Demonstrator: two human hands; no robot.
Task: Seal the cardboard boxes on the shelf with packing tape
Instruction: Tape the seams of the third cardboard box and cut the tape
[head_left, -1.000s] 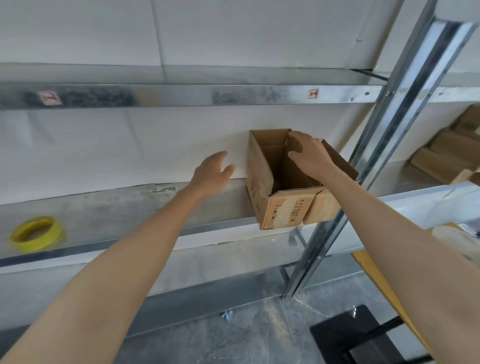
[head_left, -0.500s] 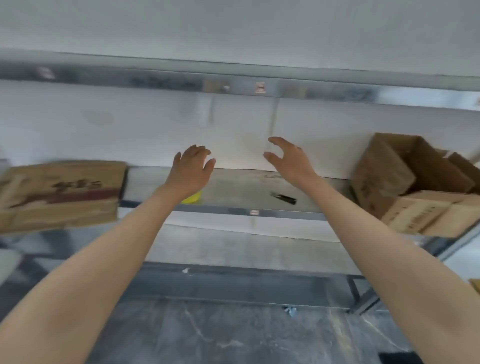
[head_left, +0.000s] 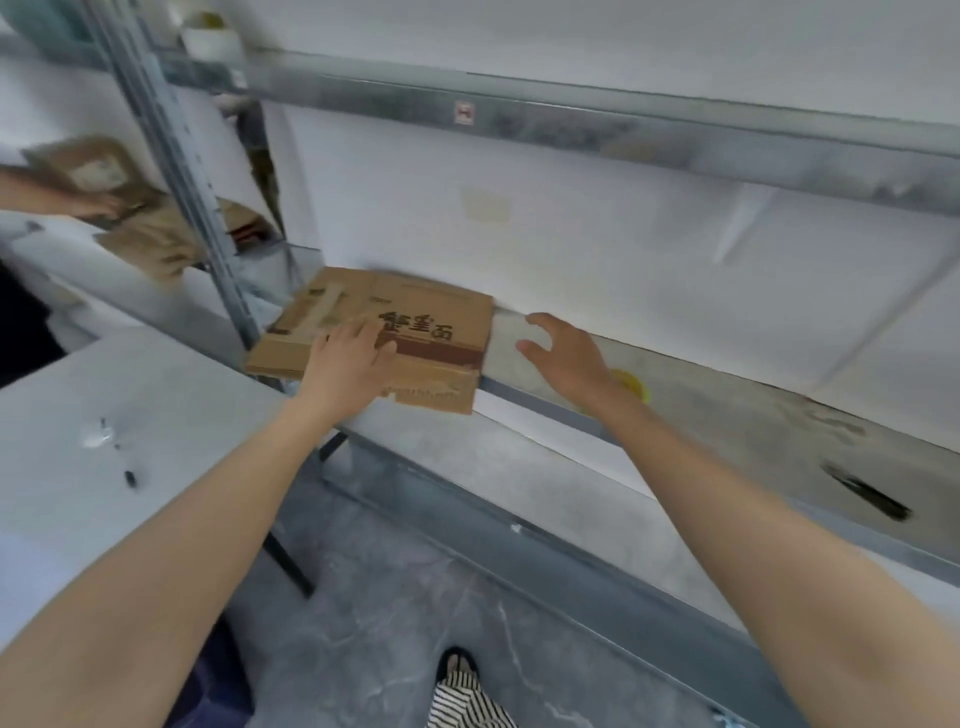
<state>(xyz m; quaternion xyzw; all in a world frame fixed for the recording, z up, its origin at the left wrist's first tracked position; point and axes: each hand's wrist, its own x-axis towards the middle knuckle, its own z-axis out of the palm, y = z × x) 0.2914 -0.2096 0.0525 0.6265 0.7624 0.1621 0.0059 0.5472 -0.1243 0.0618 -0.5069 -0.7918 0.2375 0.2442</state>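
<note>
Flattened brown cardboard box (head_left: 415, 332) lies on the grey metal shelf (head_left: 727, 431), front flap overhanging the edge, not folded up, nothing in it. Left hand (head_left: 345, 364) flat on box, fingers straight. Right hand (head_left: 566, 353) spread just right of box, touching nothing. Yellow tape roll (head_left: 631, 384) further right, half hidden. Risk: a one-handed pull could tip the box off.

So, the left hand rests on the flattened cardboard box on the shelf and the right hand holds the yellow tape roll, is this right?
Not quite. The head view shows the right hand open and holding nothing, beside the flattened cardboard box; the yellow tape roll lies on the shelf, partly hidden by that wrist. The left hand does rest on the box.
</note>
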